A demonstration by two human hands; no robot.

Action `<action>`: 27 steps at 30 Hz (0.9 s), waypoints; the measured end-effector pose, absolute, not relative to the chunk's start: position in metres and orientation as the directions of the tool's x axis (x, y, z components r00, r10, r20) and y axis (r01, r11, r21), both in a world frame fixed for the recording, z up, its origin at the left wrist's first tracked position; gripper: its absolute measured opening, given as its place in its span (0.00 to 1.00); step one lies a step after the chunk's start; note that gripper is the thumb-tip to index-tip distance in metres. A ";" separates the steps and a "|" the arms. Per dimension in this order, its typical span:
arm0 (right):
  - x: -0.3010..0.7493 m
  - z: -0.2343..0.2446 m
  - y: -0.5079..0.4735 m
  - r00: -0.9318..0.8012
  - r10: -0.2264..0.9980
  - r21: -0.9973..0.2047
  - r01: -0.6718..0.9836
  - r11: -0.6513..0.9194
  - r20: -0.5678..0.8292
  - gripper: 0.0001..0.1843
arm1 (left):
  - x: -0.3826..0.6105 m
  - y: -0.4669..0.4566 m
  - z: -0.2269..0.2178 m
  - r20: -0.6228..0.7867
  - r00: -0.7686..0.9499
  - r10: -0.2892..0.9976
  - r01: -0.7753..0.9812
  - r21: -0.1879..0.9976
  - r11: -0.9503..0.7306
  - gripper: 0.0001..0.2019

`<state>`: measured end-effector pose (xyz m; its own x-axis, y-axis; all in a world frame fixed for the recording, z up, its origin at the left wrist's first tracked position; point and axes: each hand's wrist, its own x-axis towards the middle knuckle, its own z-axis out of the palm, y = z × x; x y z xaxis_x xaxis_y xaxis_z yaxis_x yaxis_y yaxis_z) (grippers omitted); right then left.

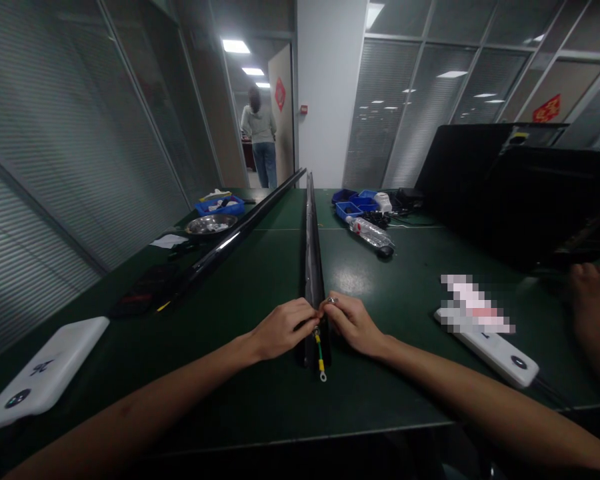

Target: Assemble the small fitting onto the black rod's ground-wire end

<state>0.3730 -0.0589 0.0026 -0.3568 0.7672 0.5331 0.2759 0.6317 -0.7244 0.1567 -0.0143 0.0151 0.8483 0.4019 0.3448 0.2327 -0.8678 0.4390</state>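
Observation:
A long black channel-shaped rail (310,267) lies lengthwise on the table, its near end between my hands. A short green-and-yellow wire (320,353) lies at that end, with a ring terminal (323,377) on its free end toward me. My left hand (283,328) has thumb and fingers closed at the wire's upper end. From the other side my right hand (353,325), with a ring on one finger, presses its closed fingertips against the same spot. Whatever is pinched between the fingertips is hidden.
A second black rail (230,240) lies diagonally on the left. White devices lie left (45,373) and right (490,350). Bowl (211,225), blue bins (357,203) and bottle (370,233) stand farther back. Another person's hand (597,313) is at right; someone stands in the doorway (261,133).

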 end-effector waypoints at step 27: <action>0.373 0.003 -0.059 -0.342 0.778 -0.743 0.260 0.617 0.527 0.19 | 0.155 -0.014 0.014 0.334 0.831 0.445 0.243 0.502 -0.830 0.09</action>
